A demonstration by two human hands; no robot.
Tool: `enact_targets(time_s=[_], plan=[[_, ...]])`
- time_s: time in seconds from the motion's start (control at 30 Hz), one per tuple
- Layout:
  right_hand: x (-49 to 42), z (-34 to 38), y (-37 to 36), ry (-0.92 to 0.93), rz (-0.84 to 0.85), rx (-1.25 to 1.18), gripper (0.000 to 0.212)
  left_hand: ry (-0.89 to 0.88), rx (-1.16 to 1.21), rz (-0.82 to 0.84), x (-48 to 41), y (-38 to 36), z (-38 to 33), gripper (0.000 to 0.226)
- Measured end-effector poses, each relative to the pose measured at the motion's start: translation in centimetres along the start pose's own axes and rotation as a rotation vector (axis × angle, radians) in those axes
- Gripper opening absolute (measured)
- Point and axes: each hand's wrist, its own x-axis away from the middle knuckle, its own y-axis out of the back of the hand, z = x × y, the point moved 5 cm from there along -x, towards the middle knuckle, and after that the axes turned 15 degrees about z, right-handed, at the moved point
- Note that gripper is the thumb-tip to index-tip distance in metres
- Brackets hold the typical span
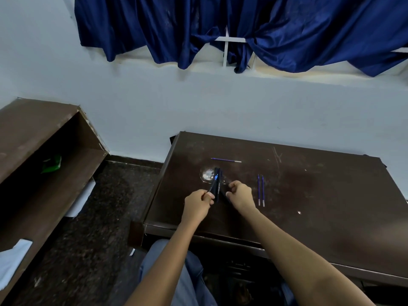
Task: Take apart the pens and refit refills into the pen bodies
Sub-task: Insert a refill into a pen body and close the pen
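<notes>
Gripping a dark pen [213,183] at its near end w/ left hand [197,204], fingers curled shut round it, barrel angled up and away toward the far side of the desk. Lying right alongside, touching or nearly so: more dark pen bodies [219,184] in a small bunch on the desk top, count unclear, too dark to separate. Right hand [239,194] just beside the bunch on its right, fingers curled in, thumb and forefinger pinched; can't tell whether anything is pinched there, or if it touches a pen body, dark on dark. Both hands low over the dark brown desk [309,195], scuffed, pale worn patch [207,174] just beyond left of the bunch. Two blue refills [261,190] lying side by side, parallel, to the right of right hand, apart from it, pale tips toward the near edge. Third refill [226,160] lying crosswise farther back, beyond the pens, well apart from the pair. Forearms bare, knees in blue-grey fabric under the near desk edge. Brown shelf unit [44,138] tipped to the left on the speckled floor, sth green [51,164] inside. Blue curtain [242,25] bunched along the sill above a pale wall.
</notes>
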Motion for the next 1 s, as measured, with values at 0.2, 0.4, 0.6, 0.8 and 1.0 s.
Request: enact_targets(time_s=[0.2,0.4,0.6,0.8,1.0], plan=[[-1.1,0.0,-2.3,-0.023,0.098,0.235,0.038,0.036,-0.031,0.025,-0.3,0.1,1.3,0.025],[-0.3,-2.2,-2.3,-0.035,0.045,0.23,0.029,0.041,-0.007,0.028,0.0,0.0,1.4,0.024],[0.7,-2.9,-0.1,-0.012,0.136,-0.725,0.023,0.02,-0.045,0.055,1.1,0.4,0.7,0.026],[3.3,0.2,3.6,0.202,0.282,-0.934,0.019,-0.029,-0.067,0.079,2.9,0.8,-0.7,0.024],[5.6,2.6,5.9,0.313,0.283,-0.922,0.019,-0.093,-0.098,0.077,4.7,1.2,-2.5,0.022]])
